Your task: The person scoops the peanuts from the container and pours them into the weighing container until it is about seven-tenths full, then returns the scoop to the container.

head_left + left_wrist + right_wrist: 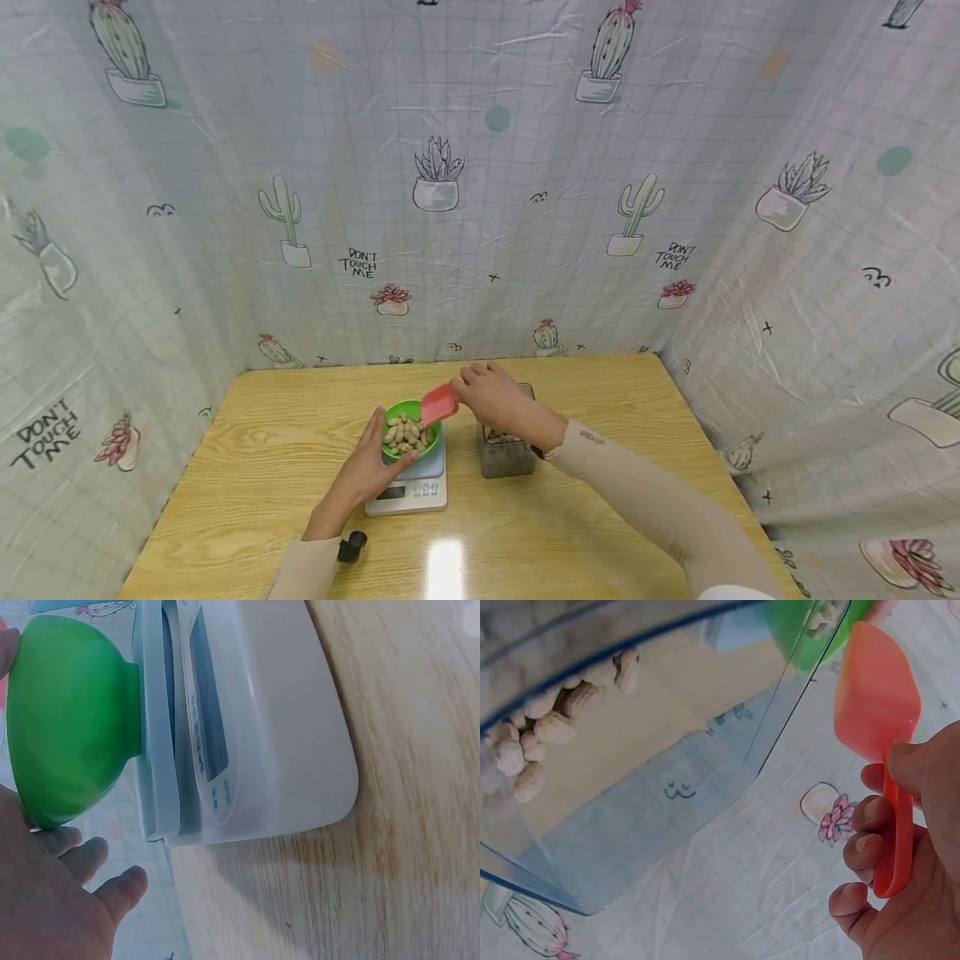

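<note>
A green bowl (414, 457) with peanuts (405, 432) in it stands on a white kitchen scale (277, 750). My left hand (367, 463) holds the bowl between thumb and fingers, the thumb at the near side and the fingers along the left. In the left wrist view the lower fingers stand off the bowl's side. My right hand (491, 398) grips a red scoop (876, 694) by its handle, thumb on top and fingers curled underneath. The scoop's blade is tilted over the bowl's right rim in the head view.
A clear square container (508, 460) with more peanuts (555, 726) stands right of the scale, under my right wrist. The wooden table (600, 500) ends at a patterned curtain (480, 275) behind and at both sides.
</note>
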`<state>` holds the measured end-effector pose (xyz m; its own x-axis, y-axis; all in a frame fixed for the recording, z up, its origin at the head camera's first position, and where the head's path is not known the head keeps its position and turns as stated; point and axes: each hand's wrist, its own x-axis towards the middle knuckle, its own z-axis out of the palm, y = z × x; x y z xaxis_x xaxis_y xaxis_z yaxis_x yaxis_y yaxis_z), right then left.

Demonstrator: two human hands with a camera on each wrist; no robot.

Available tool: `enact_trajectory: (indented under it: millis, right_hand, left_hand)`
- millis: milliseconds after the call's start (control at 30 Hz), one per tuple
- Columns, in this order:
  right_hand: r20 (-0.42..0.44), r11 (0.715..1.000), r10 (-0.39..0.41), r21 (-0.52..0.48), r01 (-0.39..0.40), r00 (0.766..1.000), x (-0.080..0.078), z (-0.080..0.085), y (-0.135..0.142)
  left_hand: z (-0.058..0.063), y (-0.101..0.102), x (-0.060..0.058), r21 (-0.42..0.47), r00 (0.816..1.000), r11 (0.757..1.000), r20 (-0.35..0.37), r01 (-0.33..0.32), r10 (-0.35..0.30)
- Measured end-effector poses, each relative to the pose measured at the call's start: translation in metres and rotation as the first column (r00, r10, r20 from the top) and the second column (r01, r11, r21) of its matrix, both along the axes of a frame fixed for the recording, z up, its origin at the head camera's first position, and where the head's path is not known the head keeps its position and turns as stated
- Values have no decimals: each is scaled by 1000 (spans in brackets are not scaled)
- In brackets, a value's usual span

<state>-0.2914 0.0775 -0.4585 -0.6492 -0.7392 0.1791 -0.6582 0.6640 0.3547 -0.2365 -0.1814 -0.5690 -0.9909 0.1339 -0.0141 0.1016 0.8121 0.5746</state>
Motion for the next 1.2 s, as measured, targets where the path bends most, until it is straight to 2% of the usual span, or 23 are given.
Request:
enact_trajectory:
  millis: [167,300,600,733,900,1100,1200]
  right_hand:
    - [15,993,23,-112,-21,1000,2,-1,6]
    - [26,988,29,-150,-25,999,4,-5,12]
    - [99,977,-30,-206,50,995,7,-9,28]
    - [112,955,-38,-290,69,993,10,-14,40]
    - [105,915,-31,-396,71,994,14,-18,55]
    - [90,889,-46,-450,82,995,18,-15,75]
    - [66,887,-55,-456,79,996,18,-14,84]
  left_hand:
    - [1,-1,1,0,1000,1000,3,-1,1]
    - [3,-2,3,-4,1000,1000,-2,-6,6]
    - [14,-2,9,-8,997,1000,-80,9,-10]
    - [21,1,12,-1,994,1000,-103,21,-21]
    - [32,4,17,5,985,999,-170,38,-36]
    - [47,9,19,6,977,999,-209,50,-47]
    - [55,12,20,3,974,998,-220,57,-55]
